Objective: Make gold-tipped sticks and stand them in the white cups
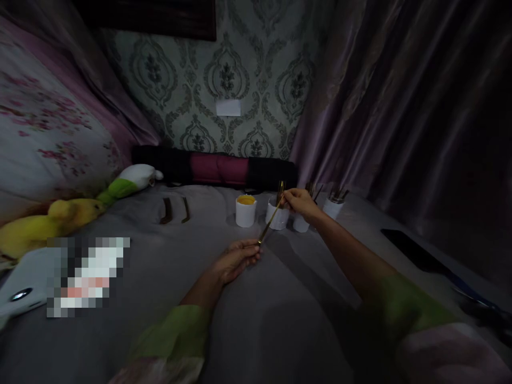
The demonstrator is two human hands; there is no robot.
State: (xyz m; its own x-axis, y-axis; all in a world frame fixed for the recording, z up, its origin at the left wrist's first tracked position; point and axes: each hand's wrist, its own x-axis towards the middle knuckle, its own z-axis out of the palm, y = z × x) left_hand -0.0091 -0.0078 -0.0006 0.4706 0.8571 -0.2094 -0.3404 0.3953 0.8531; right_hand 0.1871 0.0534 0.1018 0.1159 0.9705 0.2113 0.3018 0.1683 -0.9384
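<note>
A grey bed fills the lower view, dim under low light, with patterned wallpaper behind it and a shiny curtain hanging on the right. A floral pillow leans at the left edge. A long bolster, black with a maroon middle, lies across the head of the bed against the wall. A yellow and green plush toy lies along the left side, its white end near the bolster. A dark flat phone rests on the sheet at the right, well apart from the cups.

Both arms reach forward in green sleeves. The left hand rests low on the sheet, fingers closed on the near end of a thin gold stick. The right hand is raised farther out and pinches the far end of the same stick, so that it runs slanted between the two hands, just in front of the cups.

Four small white cups stand in a row near the bolster. The leftmost cup holds something yellow. The next cup holds upright sticks, as do the two beyond the right hand, the last cup standing nearest the curtain. Two small dark curved pieces lie side by side on the sheet left of the cups
</note>
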